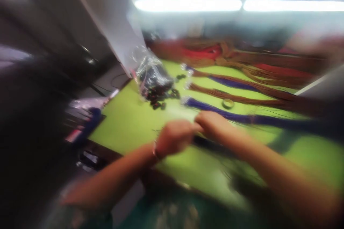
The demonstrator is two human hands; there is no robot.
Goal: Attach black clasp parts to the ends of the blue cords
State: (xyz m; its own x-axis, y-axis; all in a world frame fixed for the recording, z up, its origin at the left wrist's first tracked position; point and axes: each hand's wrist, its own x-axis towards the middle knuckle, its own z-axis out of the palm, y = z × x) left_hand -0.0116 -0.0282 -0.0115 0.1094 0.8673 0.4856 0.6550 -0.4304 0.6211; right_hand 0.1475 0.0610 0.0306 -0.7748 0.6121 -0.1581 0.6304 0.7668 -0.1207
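Observation:
My left hand point(174, 137), with a band at its wrist, is curled closed over the front of the green table. Its fingertips meet those of my right hand point(211, 123), which is also closed in a pinch. Whatever lies between the fingers is too small and blurred to name. Just below the hands a dark bundle of wires point(212, 145) runs to the right across the table. Beyond my right hand lies a blue wire bundle point(233, 116) with whitish connectors point(185, 101) on its left end.
Brown wire bundles point(231, 96) lie farther back, near a tape roll point(228, 104). A clear plastic bag point(154, 73) spills small black parts point(158, 96) onto the green table point(120, 118). A pale panel point(113, 14) rises at the left; red and brown wires point(204, 52) line the back.

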